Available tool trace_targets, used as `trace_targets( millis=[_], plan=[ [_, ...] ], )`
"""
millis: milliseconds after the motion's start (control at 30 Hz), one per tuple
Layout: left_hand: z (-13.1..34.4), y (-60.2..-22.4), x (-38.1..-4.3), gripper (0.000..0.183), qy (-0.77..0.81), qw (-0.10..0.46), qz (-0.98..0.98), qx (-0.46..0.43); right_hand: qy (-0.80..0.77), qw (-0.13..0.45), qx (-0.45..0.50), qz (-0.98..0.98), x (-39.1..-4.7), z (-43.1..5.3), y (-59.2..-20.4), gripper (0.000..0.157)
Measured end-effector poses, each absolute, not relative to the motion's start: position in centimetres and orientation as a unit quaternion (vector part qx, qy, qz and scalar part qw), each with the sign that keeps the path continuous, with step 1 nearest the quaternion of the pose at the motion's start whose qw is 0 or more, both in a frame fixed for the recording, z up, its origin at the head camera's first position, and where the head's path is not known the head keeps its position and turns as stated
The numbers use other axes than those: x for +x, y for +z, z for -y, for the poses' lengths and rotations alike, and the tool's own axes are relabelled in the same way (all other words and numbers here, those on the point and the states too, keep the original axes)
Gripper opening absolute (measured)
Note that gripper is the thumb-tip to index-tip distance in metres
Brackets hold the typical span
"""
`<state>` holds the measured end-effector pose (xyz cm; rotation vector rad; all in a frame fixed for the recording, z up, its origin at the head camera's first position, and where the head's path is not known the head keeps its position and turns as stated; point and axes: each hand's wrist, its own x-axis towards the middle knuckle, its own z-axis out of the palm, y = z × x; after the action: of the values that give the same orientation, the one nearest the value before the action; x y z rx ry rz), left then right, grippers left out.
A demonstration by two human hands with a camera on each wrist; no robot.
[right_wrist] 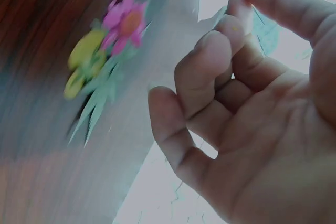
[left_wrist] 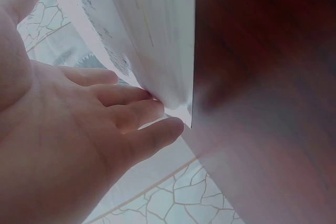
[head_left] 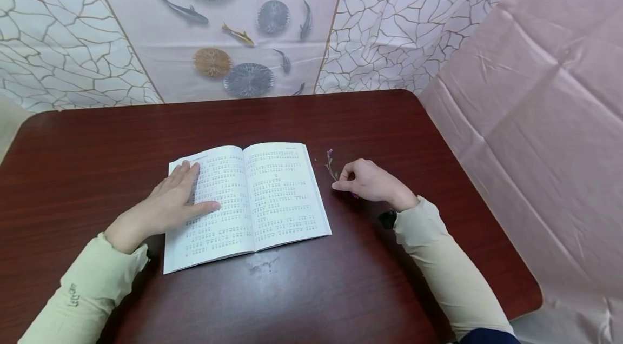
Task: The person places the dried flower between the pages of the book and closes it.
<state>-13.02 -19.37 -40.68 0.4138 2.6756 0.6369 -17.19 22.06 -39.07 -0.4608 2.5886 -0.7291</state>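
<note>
An open book (head_left: 279, 192) lies on the table with printed pages facing up. My left hand (head_left: 167, 200) rests on its left page, fingers straight and thumb spread toward the fold. In the left wrist view, the fingers of this hand (left_wrist: 100, 108) lie at the page edges (left_wrist: 163, 40). Right of the book, my right hand (head_left: 372, 179) pinches a thin flower sprig (head_left: 329, 163) by its stem between thumb and forefinger. The right wrist view shows the hand's (right_wrist: 247, 93) other fingers curled loosely. Beside them lie a pink flower (right_wrist: 125, 23) and a yellow flower (right_wrist: 86, 56) with green leaves.
The dark red-brown table (head_left: 292, 301) has rounded corners. A patterned cloth (head_left: 243, 25) hangs behind it, and a plain pinkish cloth (head_left: 550, 117) hangs along the right edge. The pink and yellow flowers are mostly hidden under my right hand in the head view.
</note>
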Motion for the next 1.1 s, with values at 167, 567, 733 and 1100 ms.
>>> trace_targets(
  millis=[167, 567, 733, 1100],
  plan=[
    [19.3, -40.5, -13.1, 0.114, 0.225, 0.177, -0.947, 0.148, -0.277, 0.207, -0.184, -0.920, -17.0, -20.5, -39.0, 0.025],
    [19.3, -40.7, -13.0, 0.114, 0.225, 0.175, -0.947, 0.148, -0.298, 0.226, -0.215, -0.902, -17.0, -16.9, -39.5, 0.020],
    [19.2, -40.8, -12.9, 0.113, 0.223, 0.173, -0.948, 0.148, -0.288, 0.227, -0.208, -0.907, -17.0, -16.3, -40.0, 0.019],
    [19.3, -40.7, -12.9, 0.113, 0.219, 0.168, -0.949, 0.151, -0.287, 0.235, -0.216, -0.903, -17.0, -15.7, -40.2, 0.019]
  ],
)
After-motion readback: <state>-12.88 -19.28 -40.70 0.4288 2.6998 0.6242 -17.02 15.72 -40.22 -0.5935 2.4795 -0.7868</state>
